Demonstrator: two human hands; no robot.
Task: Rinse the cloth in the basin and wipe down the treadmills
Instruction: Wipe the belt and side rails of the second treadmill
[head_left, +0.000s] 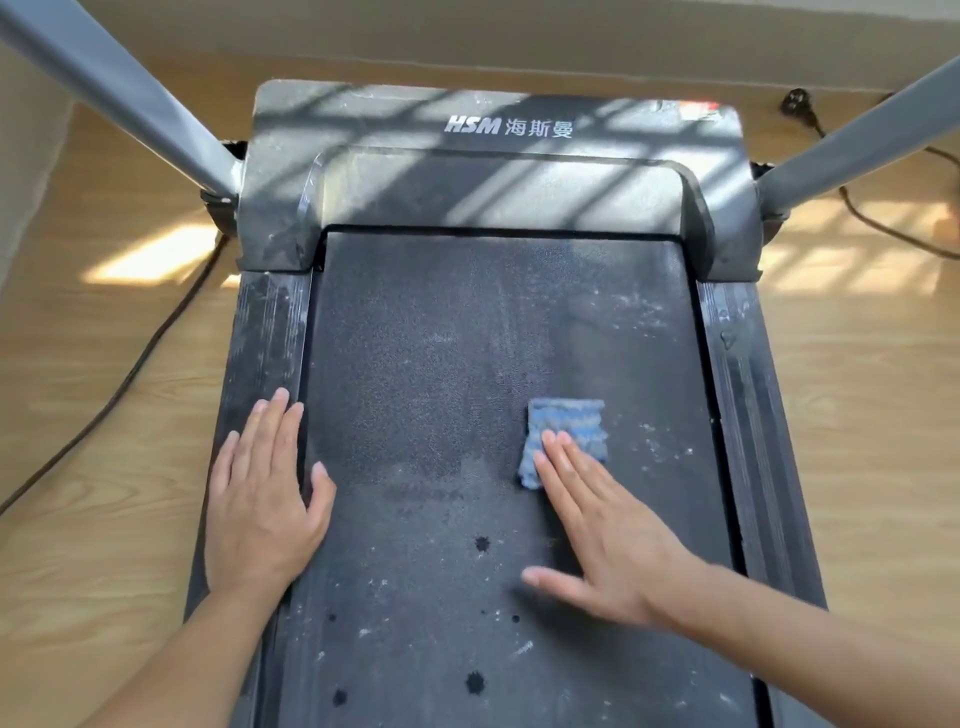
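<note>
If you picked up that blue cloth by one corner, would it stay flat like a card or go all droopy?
Probably droopy. The blue cloth already lies wrinkled and bunched on the treadmill belt, so it looks soft, not stiff. It seems thin and small under the right hand, so likely light, maybe heavier if wet. Pushed flat, it would probably slide and crumple rather than roll.

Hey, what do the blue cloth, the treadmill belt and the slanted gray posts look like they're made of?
Cloth: probably microfibre or terry; its surface is nubby and ridged, matte blue-gray.
Treadmill belt: likely rubber or PVC; black, fine pebbled grain, dusty with dark wet spots.
Posts: probably painted metal; smooth, even gray with a soft sheen, though plastic cladding can't be ruled out.
</note>
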